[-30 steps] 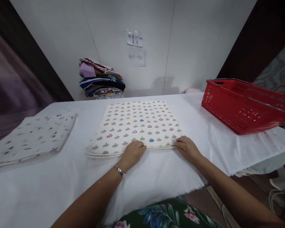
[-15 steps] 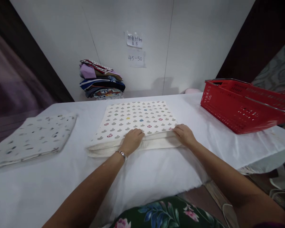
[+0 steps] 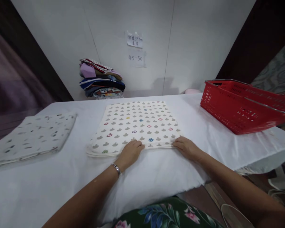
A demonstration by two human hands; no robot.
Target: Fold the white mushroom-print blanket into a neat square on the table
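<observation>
A cream cloth (image 3: pixel 133 123) printed with small grey, red, blue and green motifs lies folded flat in layers in front of me. My left hand (image 3: pixel 130 152) is closed at the middle of its near edge, fingertips on top. At the near right corner, my right hand (image 3: pixel 186 147) pinches the same edge. Both thumbs are mostly hidden. The top layer reaches almost to the front edge, where the lower layers show as thin lines.
Another folded white cloth (image 3: pixel 33 136) with dark specks lies at the left. A red plastic basket (image 3: pixel 237 107) stands at the right on the white-covered table (image 3: pixel 152 177). Several folded fabrics (image 3: pixel 102 79) are stacked by the wall, below two paper notes (image 3: pixel 136 58).
Both hands have come toward me, drawing the cloth's top layer down over the front edge. The plain cream layers that showed there are now covered.
</observation>
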